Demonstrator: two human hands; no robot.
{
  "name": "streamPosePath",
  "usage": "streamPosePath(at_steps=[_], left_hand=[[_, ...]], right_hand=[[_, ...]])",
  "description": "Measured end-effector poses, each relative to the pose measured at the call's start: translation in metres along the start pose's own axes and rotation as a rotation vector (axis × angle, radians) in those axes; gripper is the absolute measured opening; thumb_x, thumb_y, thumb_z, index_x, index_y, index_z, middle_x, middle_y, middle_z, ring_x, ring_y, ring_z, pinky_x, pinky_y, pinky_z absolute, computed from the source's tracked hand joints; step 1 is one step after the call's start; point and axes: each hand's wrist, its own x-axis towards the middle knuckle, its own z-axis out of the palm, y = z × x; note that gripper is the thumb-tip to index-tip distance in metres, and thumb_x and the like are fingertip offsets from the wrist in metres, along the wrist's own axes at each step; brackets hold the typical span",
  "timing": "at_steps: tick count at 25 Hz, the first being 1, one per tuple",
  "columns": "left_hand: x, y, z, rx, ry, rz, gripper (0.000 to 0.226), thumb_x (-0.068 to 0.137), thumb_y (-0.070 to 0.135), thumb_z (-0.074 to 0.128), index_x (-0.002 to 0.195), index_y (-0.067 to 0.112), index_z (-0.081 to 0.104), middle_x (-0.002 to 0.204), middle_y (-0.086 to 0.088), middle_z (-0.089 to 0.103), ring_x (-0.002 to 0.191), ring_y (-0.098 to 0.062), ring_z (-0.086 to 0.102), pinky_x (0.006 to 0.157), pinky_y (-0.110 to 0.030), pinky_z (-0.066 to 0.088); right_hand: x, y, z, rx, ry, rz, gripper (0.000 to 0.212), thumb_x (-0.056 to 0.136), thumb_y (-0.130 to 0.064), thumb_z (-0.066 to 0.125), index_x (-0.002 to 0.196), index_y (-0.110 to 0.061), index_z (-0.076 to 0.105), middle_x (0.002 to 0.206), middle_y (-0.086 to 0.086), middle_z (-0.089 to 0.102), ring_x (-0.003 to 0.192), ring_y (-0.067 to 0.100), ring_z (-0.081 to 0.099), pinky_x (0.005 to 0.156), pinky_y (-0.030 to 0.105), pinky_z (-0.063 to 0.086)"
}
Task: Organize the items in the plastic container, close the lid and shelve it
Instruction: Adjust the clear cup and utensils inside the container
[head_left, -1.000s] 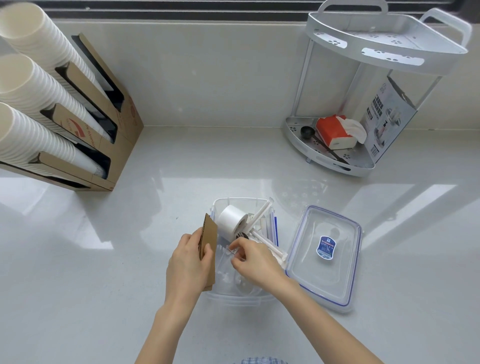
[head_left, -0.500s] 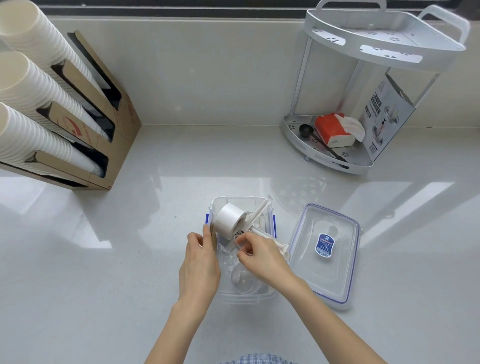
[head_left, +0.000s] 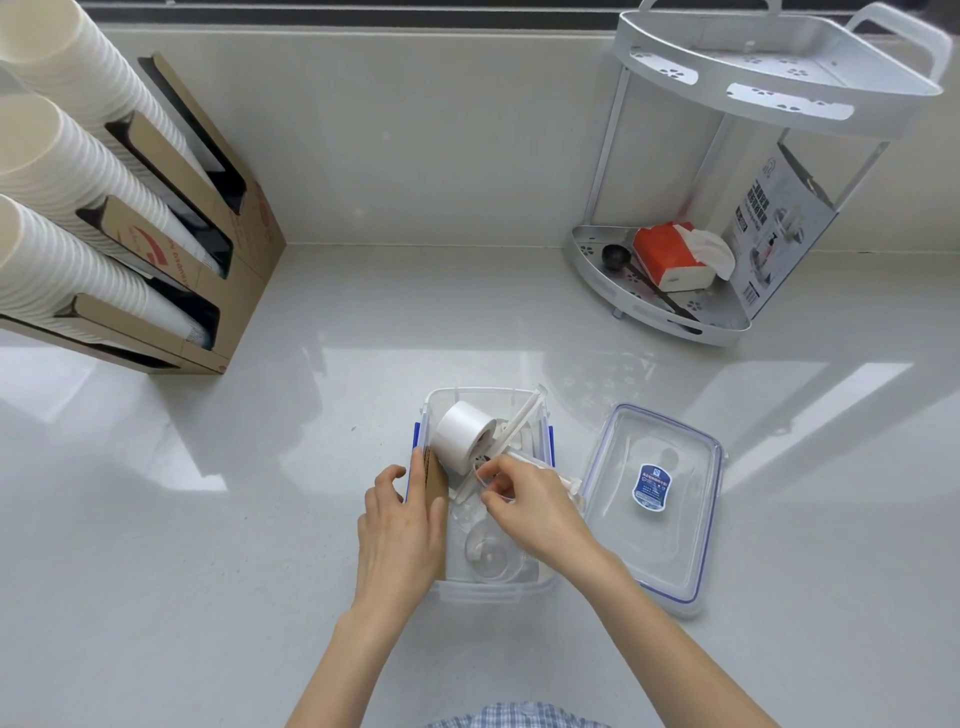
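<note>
A clear plastic container (head_left: 485, 590) with blue clips stands open on the counter in front of me. Inside it lie a white roll of tape (head_left: 462, 434), white wrapped straws (head_left: 519, 418) and clear plastic pieces (head_left: 485, 553). My left hand (head_left: 400, 530) presses a flat brown cardboard piece (head_left: 435, 486) upright against the container's left inner wall. My right hand (head_left: 530, 506) reaches into the middle of the container and pinches a small clear plastic piece with its fingertips. The container's clear lid (head_left: 652, 504), with a blue label, lies flat just to the right.
A white two-tier corner shelf (head_left: 670, 322) stands at the back right, holding a red tissue pack (head_left: 670, 254), a black spoon and a printed box. A cardboard dispenser (head_left: 228, 244) with stacked paper cups stands at the back left.
My left hand has lowered the cardboard piece from above the rim down inside the container along its left wall. My right hand stayed among the items, shifting slightly.
</note>
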Motion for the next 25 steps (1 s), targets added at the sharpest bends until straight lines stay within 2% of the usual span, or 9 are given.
streamPosePath(at_steps=[3, 5, 7, 8, 10, 14, 18, 22, 25], left_hand=[[-0.002, 0.003, -0.006, -0.083, 0.199, 0.092, 0.042, 0.083, 0.015, 0.054, 0.124, 0.004, 0.050, 0.114, -0.024, 0.053, 0.092, -0.038, 0.054, 0.074, -0.044, 0.047], [-0.005, 0.009, -0.015, -0.202, 0.268, 0.169, 0.026, 0.084, 0.010, 0.055, 0.109, 0.005, 0.059, 0.107, -0.013, 0.055, 0.091, -0.026, 0.052, 0.076, -0.029, 0.040], [-0.006, 0.014, -0.018, -0.290, 0.162, 0.198, 0.019, 0.087, 0.013, 0.053, 0.102, 0.009, 0.063, 0.100, 0.001, 0.054, 0.088, -0.011, 0.048, 0.075, -0.016, 0.035], [-0.007, 0.015, -0.017, -0.294, 0.108, 0.206, 0.019, 0.088, 0.017, 0.052, 0.101, 0.010, 0.064, 0.098, 0.003, 0.056, 0.084, -0.008, 0.049, 0.073, -0.015, 0.037], [-0.007, 0.018, -0.011, -0.243, -0.025, 0.203, 0.027, 0.089, 0.027, 0.051, 0.108, 0.014, 0.063, 0.106, 0.002, 0.060, 0.083, -0.011, 0.056, 0.076, -0.020, 0.043], [-0.009, 0.020, -0.004, -0.048, -0.267, 0.189, 0.035, 0.089, 0.030, 0.048, 0.121, 0.018, 0.055, 0.120, 0.000, 0.059, 0.106, -0.018, 0.057, 0.086, -0.027, 0.044], [-0.008, 0.022, -0.002, -0.092, -0.247, 0.189, 0.032, 0.090, 0.014, 0.039, 0.115, 0.016, 0.060, 0.117, -0.003, 0.065, 0.107, -0.022, 0.058, 0.088, -0.035, 0.048], [-0.005, 0.023, -0.011, -0.198, -0.162, 0.180, 0.034, 0.091, 0.010, 0.036, 0.113, 0.013, 0.062, 0.109, -0.007, 0.069, 0.102, -0.023, 0.060, 0.078, -0.024, 0.041], [-0.001, 0.025, -0.023, -0.369, -0.167, 0.097, 0.034, 0.090, 0.006, 0.037, 0.110, 0.011, 0.064, 0.099, -0.011, 0.070, 0.080, -0.023, 0.064, 0.061, -0.011, 0.042]], right_hand=[[0.000, 0.000, -0.008, 0.039, 0.049, -0.001, 0.027, 0.087, -0.012, 0.049, 0.110, -0.016, 0.061, 0.092, -0.001, 0.063, 0.086, 0.012, 0.055, 0.082, 0.023, 0.043], [0.002, 0.001, -0.015, 0.100, 0.078, 0.008, 0.025, 0.087, -0.012, 0.050, 0.108, -0.017, 0.062, 0.081, -0.006, 0.060, 0.083, 0.011, 0.054, 0.078, 0.019, 0.041], [0.004, 0.001, -0.022, 0.149, 0.109, 0.003, 0.022, 0.086, -0.012, 0.053, 0.105, -0.018, 0.063, 0.073, -0.013, 0.058, 0.080, 0.011, 0.055, 0.071, 0.013, 0.041], [0.004, 0.002, -0.026, 0.166, 0.126, -0.002, 0.021, 0.086, -0.012, 0.055, 0.104, -0.018, 0.064, 0.070, -0.015, 0.057, 0.078, 0.010, 0.056, 0.068, 0.008, 0.040], [0.003, 0.003, -0.031, 0.189, 0.159, -0.009, 0.020, 0.085, -0.011, 0.056, 0.102, -0.017, 0.064, 0.069, -0.017, 0.057, 0.073, 0.007, 0.056, 0.064, 0.002, 0.041], [0.001, 0.007, -0.036, 0.212, 0.189, -0.016, 0.020, 0.085, -0.010, 0.056, 0.102, -0.016, 0.065, 0.069, -0.016, 0.057, 0.070, -0.003, 0.054, 0.063, -0.002, 0.040], [-0.002, 0.008, -0.035, 0.233, 0.177, -0.017, 0.019, 0.086, -0.011, 0.057, 0.102, -0.016, 0.064, 0.071, -0.014, 0.057, 0.071, -0.003, 0.054, 0.063, -0.004, 0.040], [-0.007, 0.006, -0.039, 0.306, 0.221, -0.030, 0.018, 0.085, -0.010, 0.057, 0.098, -0.020, 0.064, 0.075, -0.014, 0.060, 0.074, 0.000, 0.058, 0.065, -0.002, 0.042], [-0.015, 0.001, -0.044, 0.353, 0.233, -0.099, 0.018, 0.086, -0.008, 0.057, 0.091, -0.024, 0.061, 0.077, -0.017, 0.060, 0.071, -0.007, 0.057, 0.064, 0.001, 0.044]])
